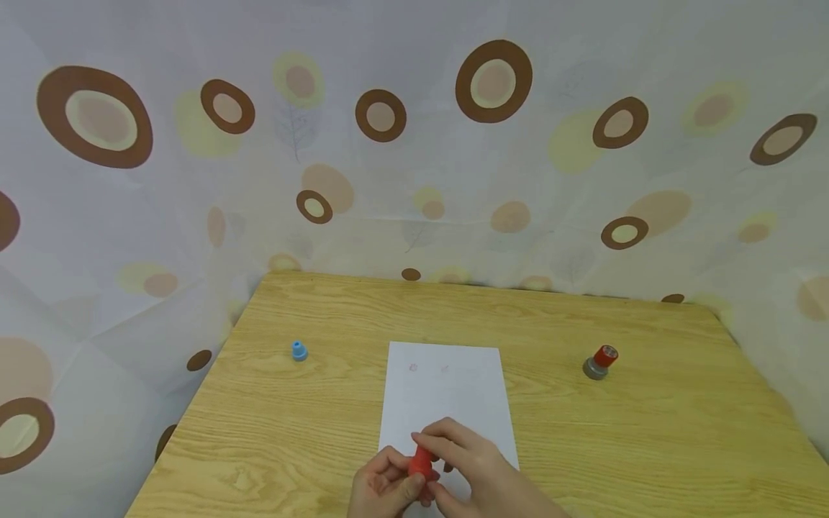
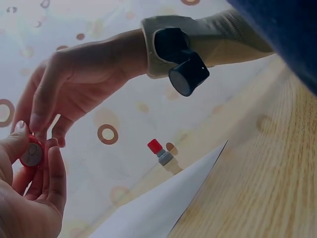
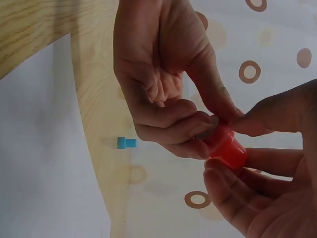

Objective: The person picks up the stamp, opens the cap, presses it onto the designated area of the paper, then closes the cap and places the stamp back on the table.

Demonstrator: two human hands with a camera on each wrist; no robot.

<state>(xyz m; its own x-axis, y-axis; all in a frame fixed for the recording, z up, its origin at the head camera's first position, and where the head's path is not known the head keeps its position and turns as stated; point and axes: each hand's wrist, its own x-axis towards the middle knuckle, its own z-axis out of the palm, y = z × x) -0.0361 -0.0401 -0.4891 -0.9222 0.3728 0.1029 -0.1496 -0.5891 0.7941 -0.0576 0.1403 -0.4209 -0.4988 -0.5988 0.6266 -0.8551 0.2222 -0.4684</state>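
Observation:
Both hands meet over the lower part of a white sheet of paper (image 1: 447, 396), around a small red stamp (image 1: 420, 464). My left hand (image 1: 382, 485) grips it between thumb and fingers. The right hand (image 1: 479, 467) pinches the same stamp from the other side, its fingers at the narrower end. In the left wrist view the stamp's round grey face (image 2: 32, 154) shows between the fingers. Translucent red sides of the stamp show in the right wrist view, partly covered by fingertips. Faint reddish marks (image 1: 413, 367) lie near the paper's top edge.
A small blue stepped piece (image 1: 299, 352) stands on the wooden table (image 1: 311, 424) to the left. To the right is a red-and-grey stamp (image 1: 599, 362). A patterned cloth (image 1: 427, 158) hangs behind the table and at its sides.

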